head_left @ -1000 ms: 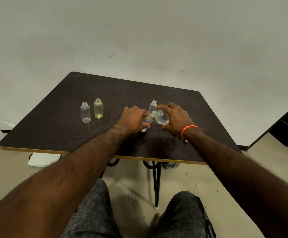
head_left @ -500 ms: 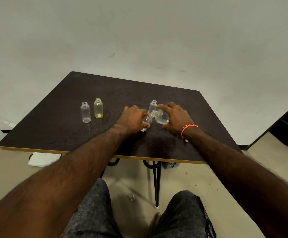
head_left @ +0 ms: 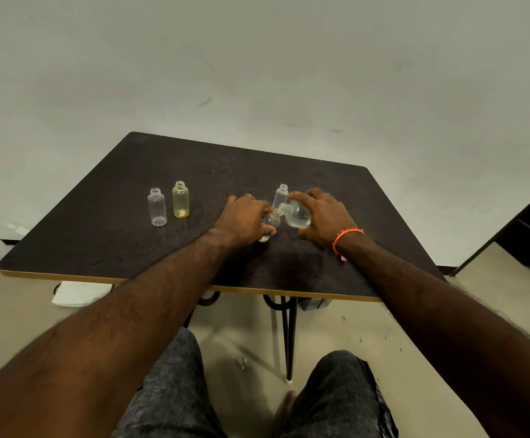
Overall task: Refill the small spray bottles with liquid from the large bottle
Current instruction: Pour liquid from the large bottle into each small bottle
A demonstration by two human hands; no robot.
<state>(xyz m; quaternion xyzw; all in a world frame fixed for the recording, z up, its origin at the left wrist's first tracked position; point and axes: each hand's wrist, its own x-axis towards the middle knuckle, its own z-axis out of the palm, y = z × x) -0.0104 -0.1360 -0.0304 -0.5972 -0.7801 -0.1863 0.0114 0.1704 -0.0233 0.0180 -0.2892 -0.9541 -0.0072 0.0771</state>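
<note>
Partly hidden by hands [head_left: 246, 218], small bottle [head_left: 271, 220] meets large bottle [head_left: 298, 214].

Bare table [head_left: 105, 245] lies between two left bottles [head_left: 169, 203] and left hand [head_left: 244, 221].

Dim, flat indoor light, no clear source. Soft faint shadows under table [head_left: 194, 172]. No glare. Wide-angle bending toward edges; forearms near lower corners slightly soft. Centre sharp.
</note>
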